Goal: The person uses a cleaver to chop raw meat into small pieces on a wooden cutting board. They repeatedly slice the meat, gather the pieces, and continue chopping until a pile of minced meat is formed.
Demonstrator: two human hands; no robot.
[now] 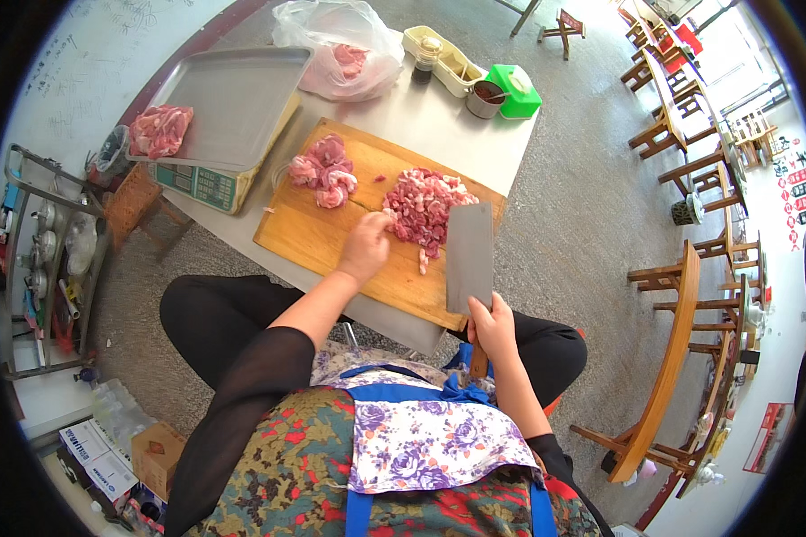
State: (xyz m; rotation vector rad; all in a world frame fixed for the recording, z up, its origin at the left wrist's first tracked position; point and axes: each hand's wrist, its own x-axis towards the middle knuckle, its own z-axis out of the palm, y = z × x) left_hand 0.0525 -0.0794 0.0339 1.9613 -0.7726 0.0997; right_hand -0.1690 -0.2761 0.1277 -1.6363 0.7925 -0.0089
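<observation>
My right hand (494,329) grips the wooden handle of a broad cleaver (470,255), whose blade lies over the right part of a wooden cutting board (316,241). Chopped raw meat (423,205) is heaped on the board, just left of the blade. At the left edge of that heap is my left hand (366,248), its fingers curled in. Whether a bit of meat is between those fingertips I cannot tell. Larger pieces of raw meat (326,171) lie at the board's far left.
A metal tray (228,101) rests on a digital scale (198,188), with a slab of meat (161,131) at its corner. Beyond the board stand a plastic bag of meat (339,54), a dark-filled jar (426,60), a metal cup (486,99) and a green box (516,94). Wooden benches (665,376) line the right.
</observation>
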